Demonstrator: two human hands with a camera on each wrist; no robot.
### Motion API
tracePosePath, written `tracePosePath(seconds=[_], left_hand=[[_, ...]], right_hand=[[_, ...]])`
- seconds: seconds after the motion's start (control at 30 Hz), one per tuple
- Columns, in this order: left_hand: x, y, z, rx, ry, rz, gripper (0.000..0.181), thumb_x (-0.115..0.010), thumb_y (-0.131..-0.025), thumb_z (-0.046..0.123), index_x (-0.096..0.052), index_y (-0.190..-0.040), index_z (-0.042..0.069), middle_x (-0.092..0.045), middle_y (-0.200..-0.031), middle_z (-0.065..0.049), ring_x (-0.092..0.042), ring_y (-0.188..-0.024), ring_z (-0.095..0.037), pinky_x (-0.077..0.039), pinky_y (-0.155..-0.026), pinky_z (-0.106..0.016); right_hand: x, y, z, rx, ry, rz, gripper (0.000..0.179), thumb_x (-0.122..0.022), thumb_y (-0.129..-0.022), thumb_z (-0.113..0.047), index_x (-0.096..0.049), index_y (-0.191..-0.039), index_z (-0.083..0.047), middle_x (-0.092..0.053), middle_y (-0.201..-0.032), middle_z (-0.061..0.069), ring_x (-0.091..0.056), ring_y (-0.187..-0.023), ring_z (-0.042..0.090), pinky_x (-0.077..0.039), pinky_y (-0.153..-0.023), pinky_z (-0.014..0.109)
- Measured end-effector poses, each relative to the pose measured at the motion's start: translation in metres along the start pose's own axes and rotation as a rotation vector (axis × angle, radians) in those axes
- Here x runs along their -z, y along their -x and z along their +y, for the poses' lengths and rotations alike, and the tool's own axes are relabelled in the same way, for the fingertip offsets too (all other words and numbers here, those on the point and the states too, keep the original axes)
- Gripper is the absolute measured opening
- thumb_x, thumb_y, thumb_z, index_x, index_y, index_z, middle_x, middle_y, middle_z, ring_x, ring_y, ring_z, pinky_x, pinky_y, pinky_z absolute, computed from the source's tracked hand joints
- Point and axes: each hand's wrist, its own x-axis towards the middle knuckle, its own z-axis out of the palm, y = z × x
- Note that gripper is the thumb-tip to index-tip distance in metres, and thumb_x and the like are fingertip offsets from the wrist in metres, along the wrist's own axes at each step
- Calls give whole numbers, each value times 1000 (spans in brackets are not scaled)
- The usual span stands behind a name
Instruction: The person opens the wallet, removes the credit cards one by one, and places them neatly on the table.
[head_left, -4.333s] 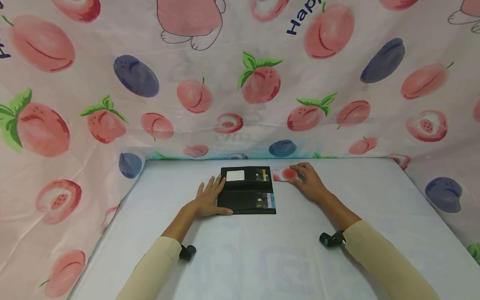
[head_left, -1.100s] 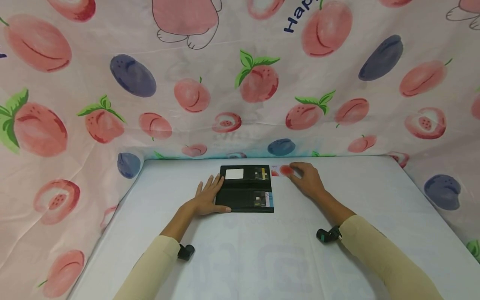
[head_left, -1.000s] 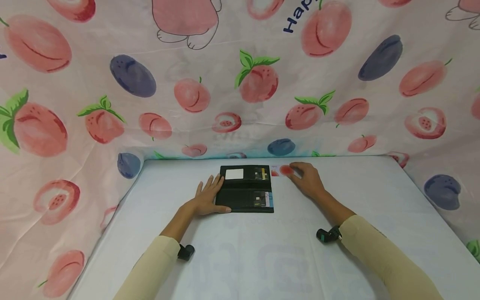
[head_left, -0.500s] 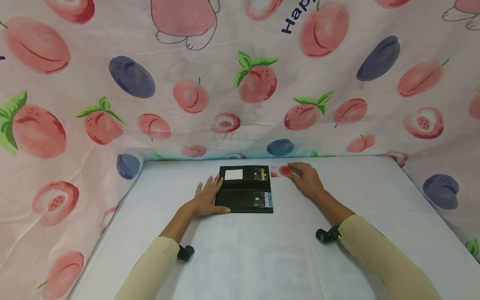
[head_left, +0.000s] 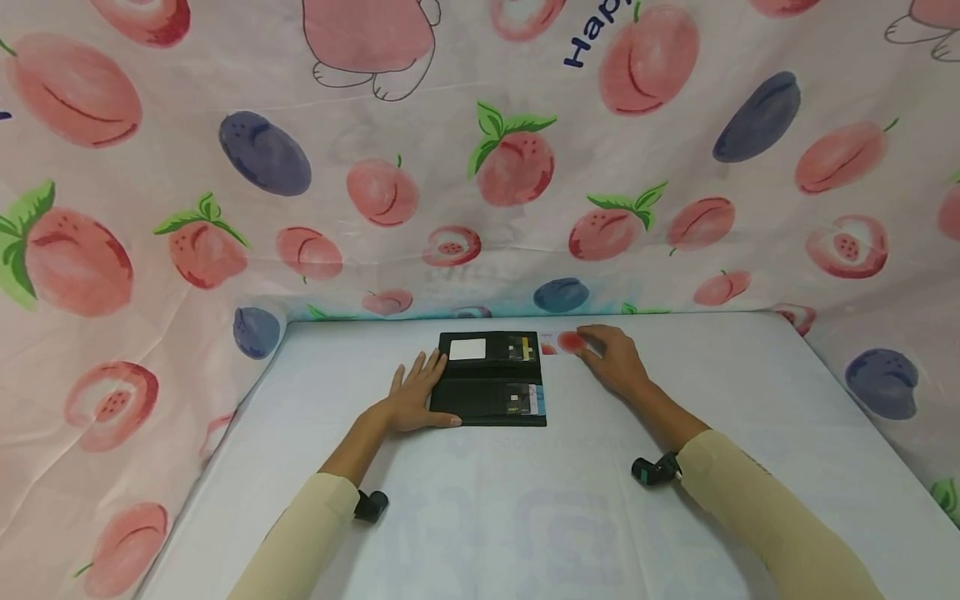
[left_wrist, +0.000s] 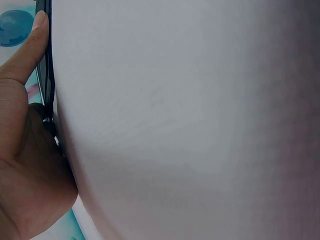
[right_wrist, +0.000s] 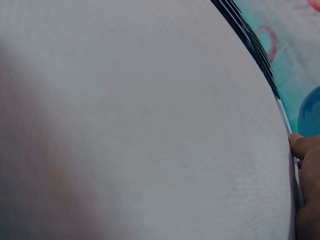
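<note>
A black wallet (head_left: 468, 403) lies unfolded and flat on the white table, seen almost edge-on in the wrist views. Cards (head_left: 522, 399) show at its right side in both halves, and a white patch (head_left: 468, 349) sits in the upper half. My left hand (head_left: 411, 404) rests on the wallet's left edge, fingers spread and thumb along the near corner. My right hand (head_left: 617, 358) pinches the right end of a peach-printed card (head_left: 571, 342) between thumb and fingers. That card's left end meets the wallet's upper right edge; whether it is inside a slot I cannot tell.
A white cloth covers the table (head_left: 480, 508). Behind it hangs a fruit-printed curtain (head_left: 450, 200), which also runs down both sides. Small black cameras (head_left: 656, 470) are worn at both wrists.
Since the oldest frame, my right hand has brought the peach-printed card left, up against the wallet's edge. Over the last second both hands have stayed nearly still. The left hand remains on the wallet.
</note>
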Motion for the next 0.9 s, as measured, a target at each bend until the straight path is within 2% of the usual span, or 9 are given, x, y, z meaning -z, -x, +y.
tracePosePath(seconds=[0.47, 0.67, 0.9], left_hand=[[-2, -3, -4, 6, -11, 10, 124, -80, -87, 61, -5, -169, 7, 4, -176, -14, 12, -160, -36, 13, -124, -59], [-3, -3, -5, -3, -7, 15, 124, -79, -87, 62, -5, -169, 6, 3, -176, -15, 12, -160, -37, 12, -124, -60], [-1, -2, -3, 6, 1, 19, 121, -81, -87, 57, -8, -169, 7, 0, -176, -14, 10, -160, -36, 11, -124, -61]], right_hand=[[1, 1, 0, 21, -30, 14, 43, -70, -102, -13, -63, -140, 4, -64, -140, 22, -54, -135, 42, -43, -112, 60], [3, 2, -2, -1, -82, 27, 49, -72, -102, -19, -60, -144, 3, -62, -143, 22, -51, -137, 41, -41, -113, 61], [-1, 5, -10, -8, -153, 50, 53, -79, -97, -19, -60, -143, 0, -58, -144, 20, -47, -139, 41, -39, -113, 64]])
